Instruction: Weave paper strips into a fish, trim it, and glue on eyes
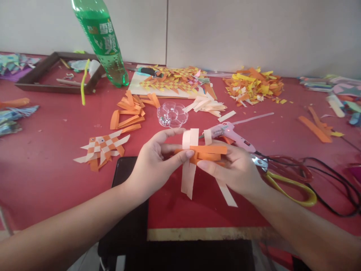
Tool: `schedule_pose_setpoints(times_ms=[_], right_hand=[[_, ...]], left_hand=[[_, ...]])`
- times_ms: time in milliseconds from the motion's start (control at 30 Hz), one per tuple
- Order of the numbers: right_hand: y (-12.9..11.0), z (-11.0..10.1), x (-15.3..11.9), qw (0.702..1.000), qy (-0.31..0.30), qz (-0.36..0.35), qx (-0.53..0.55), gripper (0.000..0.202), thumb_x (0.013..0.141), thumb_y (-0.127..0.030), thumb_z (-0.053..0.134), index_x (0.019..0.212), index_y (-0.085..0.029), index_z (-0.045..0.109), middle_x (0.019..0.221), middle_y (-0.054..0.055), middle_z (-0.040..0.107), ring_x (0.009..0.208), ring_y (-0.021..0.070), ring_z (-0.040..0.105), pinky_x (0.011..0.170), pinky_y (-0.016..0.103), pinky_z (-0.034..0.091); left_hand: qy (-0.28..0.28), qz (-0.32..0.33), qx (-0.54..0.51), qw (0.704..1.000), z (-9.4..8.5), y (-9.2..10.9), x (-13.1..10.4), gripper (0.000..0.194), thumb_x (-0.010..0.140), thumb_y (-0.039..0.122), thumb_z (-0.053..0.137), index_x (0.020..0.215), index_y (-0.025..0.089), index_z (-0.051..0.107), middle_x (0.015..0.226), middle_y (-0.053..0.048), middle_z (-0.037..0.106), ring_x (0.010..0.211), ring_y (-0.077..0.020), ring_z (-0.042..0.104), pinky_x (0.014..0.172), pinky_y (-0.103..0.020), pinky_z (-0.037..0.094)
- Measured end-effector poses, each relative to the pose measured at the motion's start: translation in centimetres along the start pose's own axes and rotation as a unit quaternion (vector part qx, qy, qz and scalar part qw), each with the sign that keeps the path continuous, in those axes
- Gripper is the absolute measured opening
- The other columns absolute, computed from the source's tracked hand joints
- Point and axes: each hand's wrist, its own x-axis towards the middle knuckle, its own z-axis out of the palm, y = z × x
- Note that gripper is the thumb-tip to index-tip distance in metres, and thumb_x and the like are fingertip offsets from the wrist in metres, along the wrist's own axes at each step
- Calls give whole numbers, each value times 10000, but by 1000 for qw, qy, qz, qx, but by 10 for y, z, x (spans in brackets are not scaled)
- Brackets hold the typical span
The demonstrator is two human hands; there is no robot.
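Note:
Both hands hold one piece of woven paper strips (208, 149), orange ones crossing pale peach ones, above the table's front edge. My left hand (153, 162) pinches its left side between thumb and fingers. The right side is gripped by my right hand (237, 165), its thumb lying just under the orange strips. Pale strip ends hang below the weave. Left of my left hand lies a woven orange and pale paper fish (104, 148) with small eyes. Beyond the hands are a clear round divided tray (172, 114) with small eyes in it and a pink glue gun (237, 136).
Folded orange strips (129, 113), pale strips (207, 104) and an orange-yellow paper pile (254, 86) lie farther back. A green bottle (105, 45) stands beside a dark frame (50, 88). Yellow-handled scissors (293, 190) and cables are at right, a black device (125, 195) at front left.

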Motion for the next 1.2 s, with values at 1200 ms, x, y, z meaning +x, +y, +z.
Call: schedule_pose_setpoints(times_ms=[1200], right_hand=[[4, 0, -1, 997, -30, 41, 65, 198, 811, -330, 719, 990, -249, 741, 941, 23, 766, 849, 195, 729, 748, 325, 621]], left_hand=[[-38, -51, -45, 997, 3, 5, -1, 501, 752, 243, 799, 1201, 178, 585, 852, -41, 766, 797, -181, 727, 702, -263, 571]])
